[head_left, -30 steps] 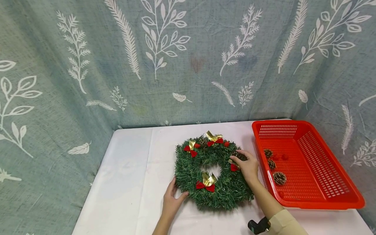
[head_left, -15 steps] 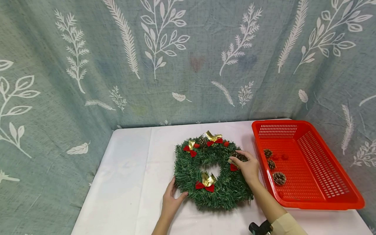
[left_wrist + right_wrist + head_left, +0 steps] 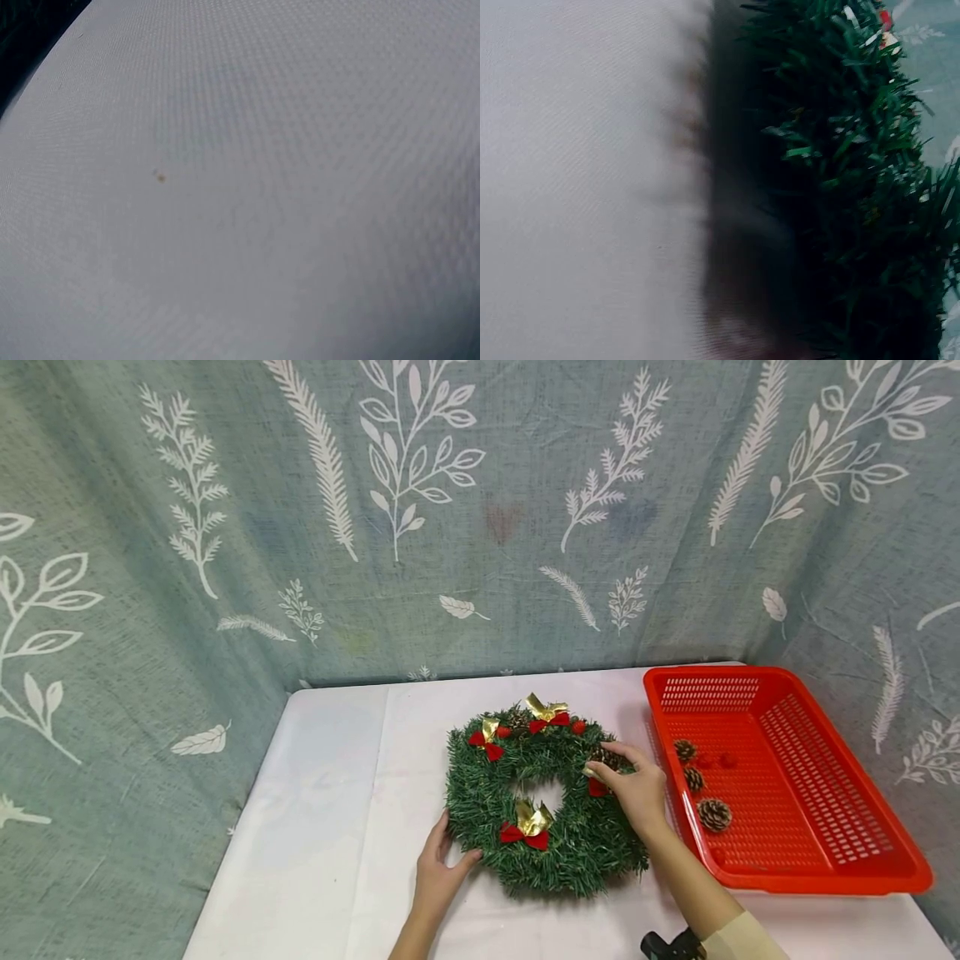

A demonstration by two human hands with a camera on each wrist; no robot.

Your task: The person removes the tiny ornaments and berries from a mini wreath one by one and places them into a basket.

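Observation:
A green artificial Christmas wreath (image 3: 480,802) lies on the white table, trimmed with red-and-gold bows (image 3: 536,827) and red berries. My right hand (image 3: 637,789) is over the wreath's right side, its thumb and forefinger pinching a pinecone (image 3: 611,758) set among the needles. Just below the thumb, a red bow (image 3: 597,787) is partly covered by this hand. At the left edge of the wreath my left hand (image 3: 440,868) rests with thumb and fingers spread against the needles. In the right wrist view the wreath's bristly side (image 3: 840,150) shows close up; the left wrist view shows mostly white cloth.
A red plastic basket (image 3: 817,885) stands at the right with several pinecones (image 3: 714,815) and red berries (image 3: 727,761) inside. A black object (image 3: 672,946) lies by the right sleeve at the front. A patterned grey-green curtain (image 3: 495,527) encloses the table's back and sides.
Both hands hold nearly the same places on the wreath. The right forearm and sleeve have shifted very slightly, and the black object beside the sleeve shows a little further right.

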